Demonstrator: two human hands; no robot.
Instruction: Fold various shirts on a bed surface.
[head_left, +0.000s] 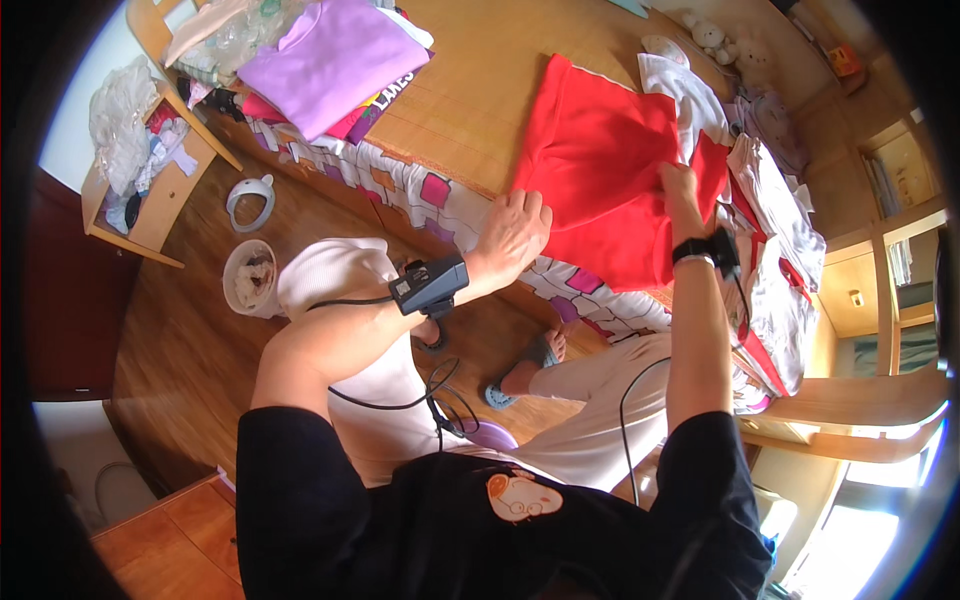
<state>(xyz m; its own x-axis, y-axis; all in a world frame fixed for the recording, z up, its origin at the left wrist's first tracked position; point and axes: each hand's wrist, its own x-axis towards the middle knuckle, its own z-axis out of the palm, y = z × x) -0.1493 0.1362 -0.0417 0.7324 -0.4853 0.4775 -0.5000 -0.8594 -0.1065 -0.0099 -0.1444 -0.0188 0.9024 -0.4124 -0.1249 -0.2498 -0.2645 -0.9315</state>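
Note:
A red garment (600, 150) lies spread over the near edge of a bed, one part of it hanging past the patterned bed skirt. My left hand (517, 231) has its fingers curled at the garment's left edge and grips it there. On the garment's right side, my right hand (681, 191) pinches a fold between thumb and fingers. Both wrists wear dark devices with black cables. Just beyond my right hand is a white garment (686, 97). White clothes with red trim (784, 210) are heaped to its right.
A folded lilac garment (334, 64) tops a clothes pile on the bed's left. A small wooden cabinet (180, 191) with an open, filled compartment stands at left. On the floor are a white waste bin (250, 279) and a white ring-shaped seat (251, 201). Wooden shelving (847, 277) borders the right.

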